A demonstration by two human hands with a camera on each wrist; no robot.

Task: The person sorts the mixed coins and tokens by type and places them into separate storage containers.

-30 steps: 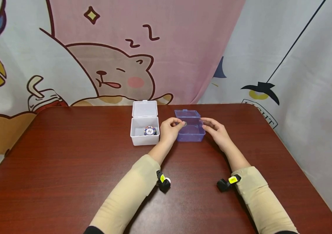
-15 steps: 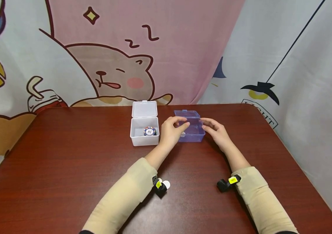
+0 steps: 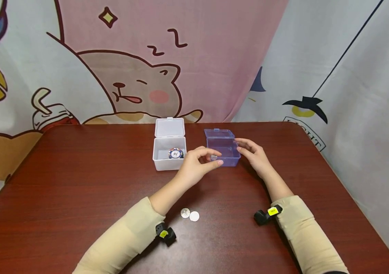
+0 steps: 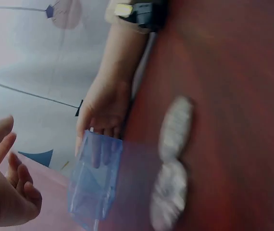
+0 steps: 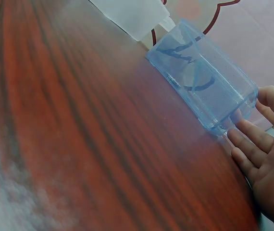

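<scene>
My left hand (image 3: pixel 199 163) hovers in front of the blue see-through box (image 3: pixel 224 161), thumb and fingers apart with nothing between them. In that box's left front corner a silver coin (image 3: pixel 213 157) shows, partly hidden by the left fingers. The box's lid (image 3: pixel 219 133) is up at the back. My right hand (image 3: pixel 253 154) rests against the box's right side, its fingers fairly straight in the right wrist view. Two more silver coins lie side by side on the table, one patterned (image 3: pixel 185 213), one plain and bright (image 3: pixel 194 216); both blur in the left wrist view.
Left of the blue box stands a white box (image 3: pixel 169 165) with its lid raised, holding poker chips (image 3: pixel 175 153) with a "10" on top. A brown wooden table (image 3: pixel 77 190) carries everything. A printed curtain (image 3: pixel 215 57) hangs behind its far edge.
The left hand has let go of a coin inside the blue box, then drawn back toward the person and left, uncovering two coins on the table. The right hand stays put.
</scene>
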